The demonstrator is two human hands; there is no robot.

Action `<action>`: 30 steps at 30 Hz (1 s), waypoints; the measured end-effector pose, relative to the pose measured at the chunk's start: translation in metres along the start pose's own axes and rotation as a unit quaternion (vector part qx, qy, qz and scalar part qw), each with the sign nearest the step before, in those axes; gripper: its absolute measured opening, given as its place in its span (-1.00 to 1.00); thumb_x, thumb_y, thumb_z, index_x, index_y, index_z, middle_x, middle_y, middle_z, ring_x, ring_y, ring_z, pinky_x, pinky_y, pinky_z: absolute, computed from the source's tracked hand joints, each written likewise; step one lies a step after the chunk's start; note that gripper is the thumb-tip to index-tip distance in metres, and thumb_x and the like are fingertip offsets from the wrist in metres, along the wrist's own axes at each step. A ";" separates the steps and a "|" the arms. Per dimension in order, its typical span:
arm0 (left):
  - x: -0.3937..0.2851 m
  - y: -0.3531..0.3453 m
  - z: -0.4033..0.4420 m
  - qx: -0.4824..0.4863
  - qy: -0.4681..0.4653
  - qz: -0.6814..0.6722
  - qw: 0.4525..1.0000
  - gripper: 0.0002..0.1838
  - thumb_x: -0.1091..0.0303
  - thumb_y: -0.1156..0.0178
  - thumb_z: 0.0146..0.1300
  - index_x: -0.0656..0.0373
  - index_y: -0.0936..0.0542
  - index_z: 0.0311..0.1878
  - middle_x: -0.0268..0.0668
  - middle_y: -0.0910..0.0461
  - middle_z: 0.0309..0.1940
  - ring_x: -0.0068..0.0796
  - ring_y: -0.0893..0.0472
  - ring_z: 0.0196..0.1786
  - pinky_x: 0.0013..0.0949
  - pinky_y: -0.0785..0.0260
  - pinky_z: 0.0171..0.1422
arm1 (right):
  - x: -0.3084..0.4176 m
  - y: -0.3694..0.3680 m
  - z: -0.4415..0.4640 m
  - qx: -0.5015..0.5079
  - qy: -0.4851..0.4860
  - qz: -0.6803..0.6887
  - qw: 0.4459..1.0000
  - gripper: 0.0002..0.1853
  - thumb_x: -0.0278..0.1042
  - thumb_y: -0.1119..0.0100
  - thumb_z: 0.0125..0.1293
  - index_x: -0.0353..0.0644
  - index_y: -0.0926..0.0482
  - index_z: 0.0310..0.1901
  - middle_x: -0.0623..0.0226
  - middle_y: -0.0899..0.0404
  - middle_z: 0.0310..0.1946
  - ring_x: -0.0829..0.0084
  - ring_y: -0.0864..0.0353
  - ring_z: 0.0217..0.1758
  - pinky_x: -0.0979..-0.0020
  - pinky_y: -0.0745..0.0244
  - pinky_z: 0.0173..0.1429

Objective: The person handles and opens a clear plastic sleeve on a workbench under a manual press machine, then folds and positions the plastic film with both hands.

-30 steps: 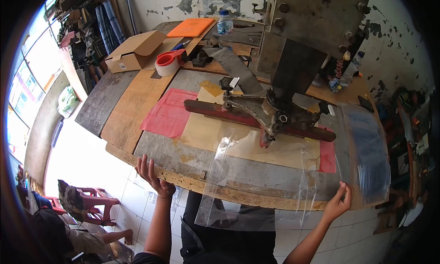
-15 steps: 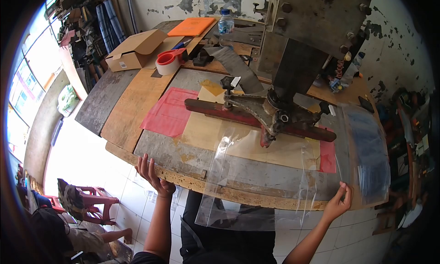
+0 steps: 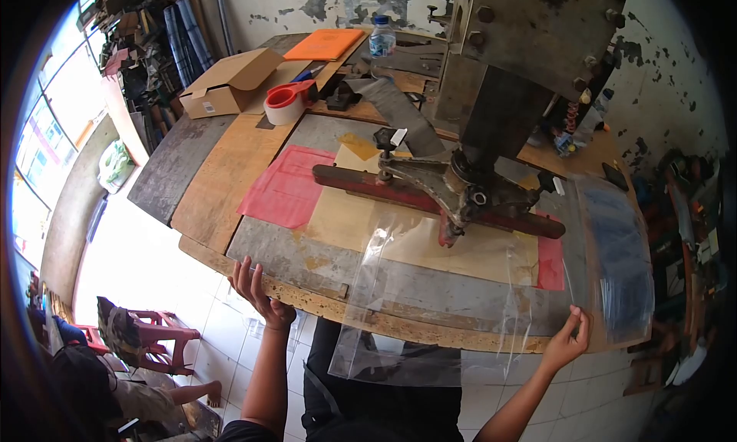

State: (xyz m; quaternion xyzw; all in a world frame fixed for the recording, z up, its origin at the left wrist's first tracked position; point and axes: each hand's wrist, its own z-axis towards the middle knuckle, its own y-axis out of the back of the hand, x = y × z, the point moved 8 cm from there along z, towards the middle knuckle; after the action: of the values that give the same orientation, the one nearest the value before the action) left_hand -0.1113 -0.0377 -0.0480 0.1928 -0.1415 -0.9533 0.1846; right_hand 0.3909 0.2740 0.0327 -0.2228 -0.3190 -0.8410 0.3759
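Observation:
My left hand (image 3: 261, 295) rests against the front edge of the worktable, fingers spread and holding nothing. At the front right edge is my right hand (image 3: 568, 341), fingers loosely bent and apart, with nothing visible in them. Between the hands a clear plastic sheet (image 3: 430, 311) lies over the edge, its near end hanging above my lap. Its far part reaches under the red bar (image 3: 361, 185) of a heavy press head (image 3: 468, 169). Beneath the bar lie a cream sheet (image 3: 334, 219) and a red sheet (image 3: 280, 189) on the grey metal plate (image 3: 269, 246).
A stack of clear plastic sheets (image 3: 622, 273) lies at the right. Farther back are a tape dispenser (image 3: 284, 103), a cardboard box (image 3: 230, 81), an orange folder (image 3: 322, 44) and a water bottle (image 3: 381, 39). Another person's leg (image 3: 192, 394) shows at lower left, by a red stool (image 3: 165, 338).
The view has shifted very slightly. Both hands, the plastic sheet and the press head keep their places.

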 end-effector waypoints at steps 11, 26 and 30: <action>0.000 0.000 0.000 0.009 0.005 0.007 1.000 -0.24 -0.26 0.44 0.58 0.20 -0.45 0.33 0.06 -0.45 0.37 0.19 -0.27 0.53 0.27 0.15 0.65 | -0.005 0.000 -0.001 0.001 -0.002 -0.001 1.000 -0.74 -0.37 -0.14 0.59 -0.43 -0.65 -0.18 0.23 -0.68 -0.24 0.36 -0.67 -0.14 0.36 -0.59 0.04; -0.001 0.001 0.001 0.006 0.005 -0.003 1.000 -0.26 -0.23 0.42 0.58 0.20 -0.47 0.31 0.06 -0.46 0.36 0.18 -0.27 0.53 0.27 0.16 0.65 | -0.011 -0.001 -0.001 0.011 -0.006 0.000 1.000 -0.71 -0.31 -0.14 0.59 -0.42 -0.66 -0.17 0.20 -0.70 -0.24 0.35 -0.68 -0.14 0.35 -0.58 0.03; -0.001 0.001 0.001 0.003 0.006 -0.001 1.000 -0.27 -0.23 0.42 0.57 0.20 -0.49 0.30 0.07 -0.46 0.35 0.19 -0.29 0.52 0.27 0.16 0.65 | -0.014 0.000 -0.002 0.011 -0.017 0.003 1.000 -0.70 -0.30 -0.14 0.59 -0.43 -0.67 -0.16 0.19 -0.71 -0.24 0.34 -0.67 -0.14 0.33 -0.57 0.06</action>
State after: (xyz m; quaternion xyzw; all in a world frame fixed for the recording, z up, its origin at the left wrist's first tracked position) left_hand -0.1107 -0.0383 -0.0465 0.1995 -0.1428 -0.9519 0.1837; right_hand 0.3989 0.2795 0.0225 -0.2335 -0.3343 -0.8325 0.3752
